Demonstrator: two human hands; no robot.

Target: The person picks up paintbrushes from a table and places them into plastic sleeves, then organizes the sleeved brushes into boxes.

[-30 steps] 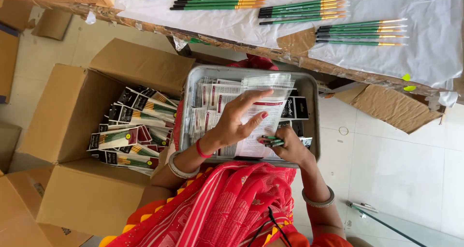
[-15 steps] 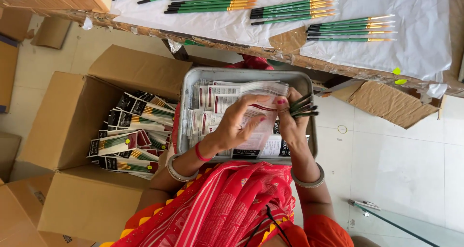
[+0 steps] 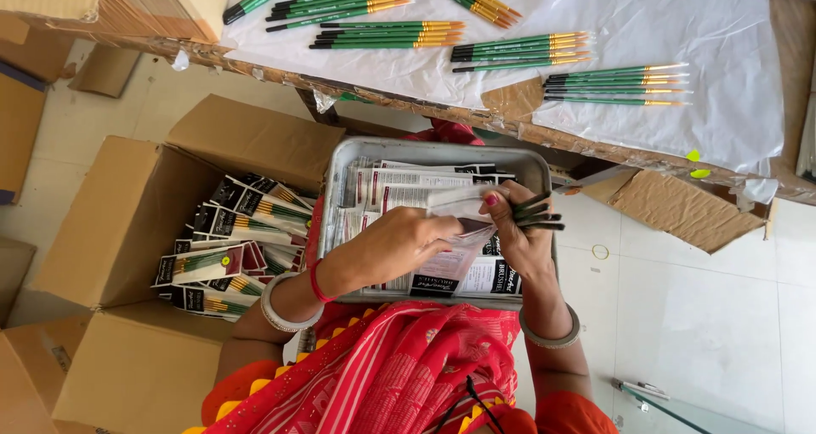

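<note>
Presently we log: right hand (image 3: 520,234) clamped on a bundle of green brushes (image 3: 539,215), tips outward, ready for sleeving; left hand (image 3: 399,243) pinching a clear packet (image 3: 455,209) to keep its mouth reachable. Both sit over the metal tray (image 3: 340,179) of packets on our lap. Filled packs fill the cardboard box (image 3: 127,221) alongside; sorted brush sets (image 3: 518,50) lie on the worktop (image 3: 722,102).

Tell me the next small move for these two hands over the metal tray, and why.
Probably slide the brushes into the clear packet. The right hand grips a small bunch of green-handled brushes right beside the packet, which the left hand holds over the metal tray of printed sleeves. Whether the packet's mouth is open is hard to tell.
</note>
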